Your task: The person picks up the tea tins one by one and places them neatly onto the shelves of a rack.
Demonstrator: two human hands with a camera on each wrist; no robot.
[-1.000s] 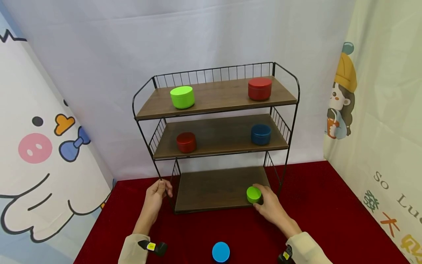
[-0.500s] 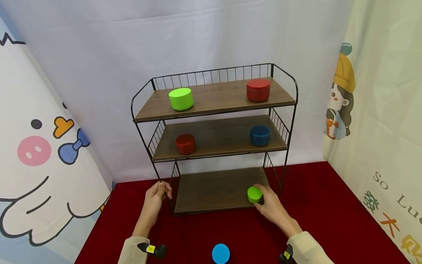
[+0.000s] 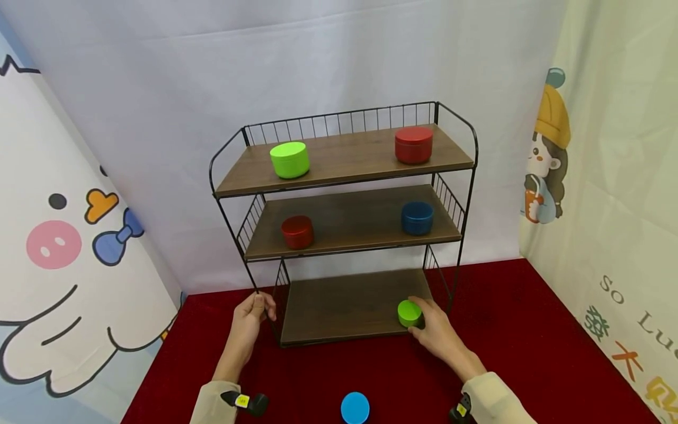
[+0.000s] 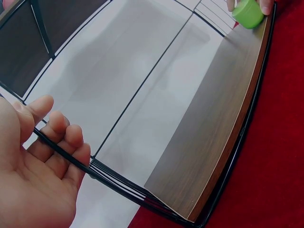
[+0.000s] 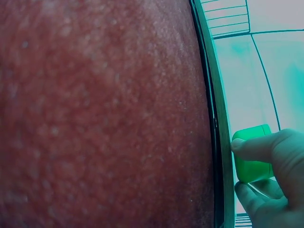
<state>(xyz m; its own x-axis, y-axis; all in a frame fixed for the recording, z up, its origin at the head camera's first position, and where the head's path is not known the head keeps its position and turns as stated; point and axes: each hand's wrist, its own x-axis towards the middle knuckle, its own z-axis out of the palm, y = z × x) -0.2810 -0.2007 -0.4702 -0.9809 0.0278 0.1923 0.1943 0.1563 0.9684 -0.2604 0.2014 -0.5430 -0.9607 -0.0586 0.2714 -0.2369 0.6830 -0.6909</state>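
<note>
A three-tier rack of brown boards in a black wire frame stands on a red cloth. My left hand holds its left front post low down; in the left wrist view the thumb and curled fingers are on either side of the black post. On the right end of the bottom board, near the front edge, is a small round green tin. My right hand pinches this tin from the right, its thumb on one side and fingers on the other in the right wrist view.
Up on the top board are a larger green tin and a red tin. The middle board bears a red tin and a blue tin. A light-blue round tin lies on the cloth between the forearms.
The small green tin and my right hand have shifted very slightly right along the bottom board. My left hand keeps its hold on the post. The head view has moved a little.
</note>
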